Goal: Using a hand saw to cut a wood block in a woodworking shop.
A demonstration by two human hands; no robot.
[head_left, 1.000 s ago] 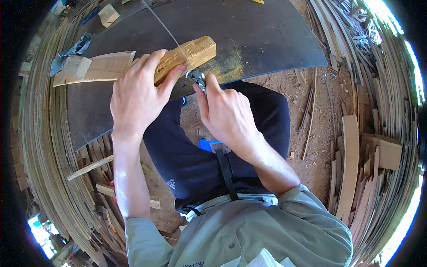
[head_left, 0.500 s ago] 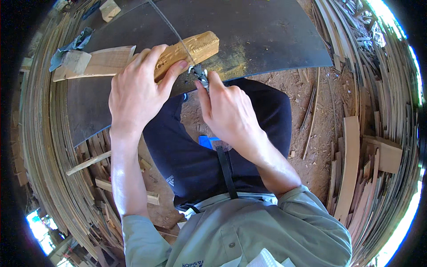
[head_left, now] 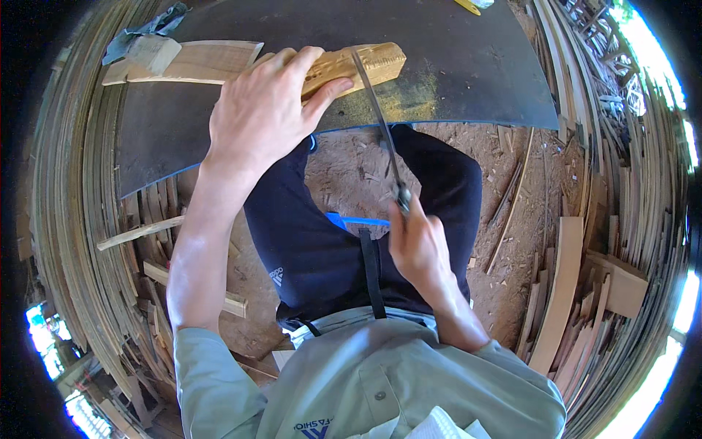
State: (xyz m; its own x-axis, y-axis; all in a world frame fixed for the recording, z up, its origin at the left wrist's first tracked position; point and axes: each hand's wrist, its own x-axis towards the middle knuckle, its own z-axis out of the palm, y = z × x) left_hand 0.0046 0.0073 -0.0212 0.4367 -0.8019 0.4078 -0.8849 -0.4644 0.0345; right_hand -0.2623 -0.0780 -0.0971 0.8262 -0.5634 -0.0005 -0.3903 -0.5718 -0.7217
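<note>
Wood block (head_left: 384, 64): left end hidden under the left grip (head_left: 267, 106), whose far side is lost behind the wood. Saw (head_left: 382, 121): handle mostly covered by the right grip (head_left: 420, 245); teeth too small to tell. Counter (head_left: 497, 73): far side cut off by the upper edge. Yellow item (head_left: 467, 6): cut off likewise, kind uncertain. Blue item (head_left: 365, 221): partly hidden behind the trousers (head_left: 439, 172), kind uncertain. Shirt (head_left: 344, 366): cut off by the lower edge. White item (head_left: 440, 424): likewise, kind uncertain.

Wood block (head_left: 382, 67) on table (head_left: 482, 80) — plank (head_left: 212, 60) left, saw (head_left: 380, 117) across block
</note>
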